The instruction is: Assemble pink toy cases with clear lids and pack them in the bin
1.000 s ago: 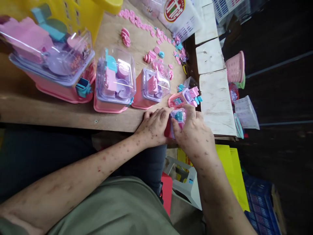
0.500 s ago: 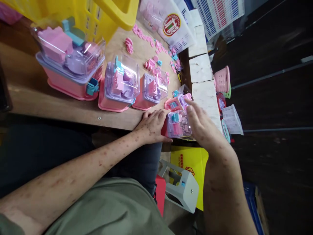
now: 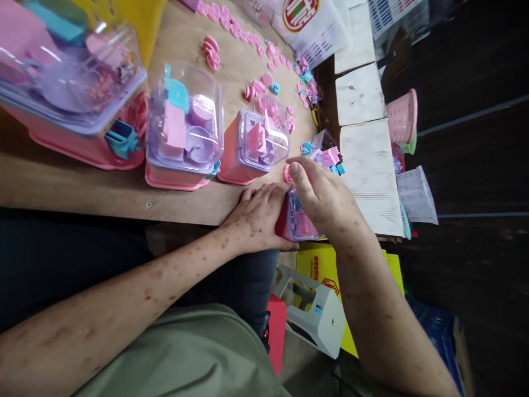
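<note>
At the table's front edge a pink-based toy box [image 3: 305, 225] with a lilac tray and a clear lid stands partly hidden. My left hand [image 3: 260, 218] is wrapped around its pink side. Above its lid lies my right hand [image 3: 326, 196], fingers stretched out and covering much of the clear top; whether it presses the lid I cannot tell. Left of my hands stand more such boxes: a nearby box [image 3: 258, 140], a middle box [image 3: 185, 127] and a larger-looking box [image 3: 78, 110]. Inside their lids show pink, lilac and blue toy pieces.
Loose pink pieces [image 3: 231, 25] trail along the wooden table [image 3: 185, 204]. A white basket [image 3: 322, 41] stands at the back, and white cartons [image 3: 367, 171] lie to the right. Below are a grey stool [image 3: 322, 317] and a yellow bag [image 3: 316, 262].
My right hand has moved from the box's right side to over its lid. My left hand keeps its hold. The view has shifted, with the left-hand boxes appearing larger.
</note>
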